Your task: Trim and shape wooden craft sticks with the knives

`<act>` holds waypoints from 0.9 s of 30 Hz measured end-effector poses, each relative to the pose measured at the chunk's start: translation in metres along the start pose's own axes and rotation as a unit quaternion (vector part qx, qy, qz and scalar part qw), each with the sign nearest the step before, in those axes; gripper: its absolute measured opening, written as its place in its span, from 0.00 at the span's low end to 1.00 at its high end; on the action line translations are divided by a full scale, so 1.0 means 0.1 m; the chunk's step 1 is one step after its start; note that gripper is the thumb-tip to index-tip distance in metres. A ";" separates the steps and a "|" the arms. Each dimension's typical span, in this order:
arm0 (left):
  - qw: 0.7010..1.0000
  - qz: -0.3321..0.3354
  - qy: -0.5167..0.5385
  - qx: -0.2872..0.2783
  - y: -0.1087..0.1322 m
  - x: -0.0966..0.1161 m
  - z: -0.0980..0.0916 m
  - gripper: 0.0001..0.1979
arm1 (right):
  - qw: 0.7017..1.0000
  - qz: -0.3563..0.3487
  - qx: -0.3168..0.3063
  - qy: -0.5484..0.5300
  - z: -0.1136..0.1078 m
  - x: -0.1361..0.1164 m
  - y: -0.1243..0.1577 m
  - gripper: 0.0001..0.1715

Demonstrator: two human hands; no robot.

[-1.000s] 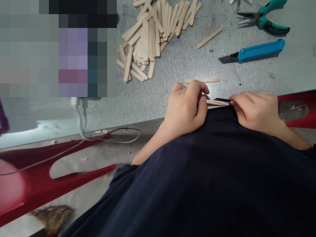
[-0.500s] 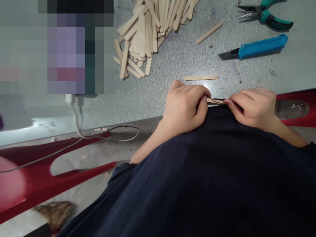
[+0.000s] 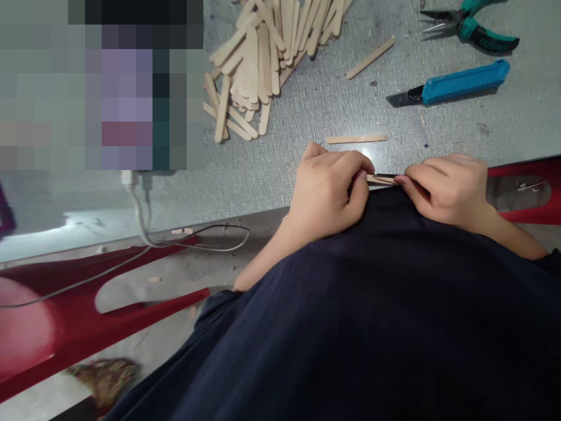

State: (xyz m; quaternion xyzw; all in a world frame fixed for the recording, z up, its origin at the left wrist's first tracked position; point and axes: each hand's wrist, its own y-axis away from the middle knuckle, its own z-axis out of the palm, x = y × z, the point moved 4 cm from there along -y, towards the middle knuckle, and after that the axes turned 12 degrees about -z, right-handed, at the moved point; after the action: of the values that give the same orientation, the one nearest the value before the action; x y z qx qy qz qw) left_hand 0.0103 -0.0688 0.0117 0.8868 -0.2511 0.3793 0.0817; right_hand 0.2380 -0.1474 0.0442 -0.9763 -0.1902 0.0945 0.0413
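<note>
My left hand (image 3: 331, 190) is closed in a pinch on a wooden craft stick (image 3: 380, 180) at the table's front edge, close against the dark shirt. My right hand (image 3: 449, 184) is closed as well, its thumb and forefinger on a thin dark blade (image 3: 385, 175). The blade lies along the stick's upper side, in the short gap between the hands. Fingers hide the far ends of both, and I cannot tell whether the right fingers grip the stick too. Just beyond my left hand a drilled craft stick (image 3: 357, 139) lies flat on the table.
A heap of craft sticks (image 3: 254, 64) lies at the back. One loose stick (image 3: 370, 57), a blue utility knife (image 3: 464, 83) with its blade out and green-handled pliers (image 3: 468, 26) lie to the right. A white cable (image 3: 139, 216) hangs over the edge near a red chair (image 3: 74, 327).
My right hand has shifted slightly left along the stick, and the visible gap between the hands is a little narrower. My left hand stays nearly still.
</note>
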 end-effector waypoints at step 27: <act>0.997 0.070 -0.002 0.039 0.04 -0.04 0.04 0.10 | 0.988 -0.098 0.103 0.056 0.11 0.01 0.02 0.38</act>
State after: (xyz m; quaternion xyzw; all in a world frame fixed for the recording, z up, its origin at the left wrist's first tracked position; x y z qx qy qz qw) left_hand 0.0080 -0.0718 0.0058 0.8702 -0.2975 0.3922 0.0195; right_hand 0.2375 -0.1486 0.0326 -0.9473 -0.2716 0.0545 0.1611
